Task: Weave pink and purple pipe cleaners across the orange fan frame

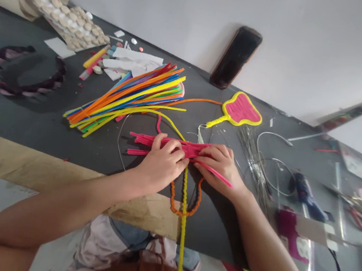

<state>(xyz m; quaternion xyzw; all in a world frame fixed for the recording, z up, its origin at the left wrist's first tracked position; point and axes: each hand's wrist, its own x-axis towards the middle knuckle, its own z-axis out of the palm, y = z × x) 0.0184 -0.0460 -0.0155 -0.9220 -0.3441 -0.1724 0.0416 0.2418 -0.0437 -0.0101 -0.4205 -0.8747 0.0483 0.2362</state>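
On mat [30,111] | left hand [162,165], right hand [221,167] grasp pink stems [143,139] | coloured bundle [129,95] behind, wires [252,158] beside

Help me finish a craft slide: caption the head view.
Left hand and right hand hold a pink pipe cleaner bundle on the black tabletop, beside a multicoloured pipe cleaner pile.

I see a dark mat [20,114] covering a wooden table [30,164]. At the far left of it lies a braided headband [18,74]. Toward the middle sit a fan of coloured pipe cleaners [129,97], white paper scraps [134,60] beyond them, and a pink bundle [147,140] nearer. To the right lie a pink-and-yellow paddle [241,110], thin wires [252,153] and a blue glue gun [306,196].
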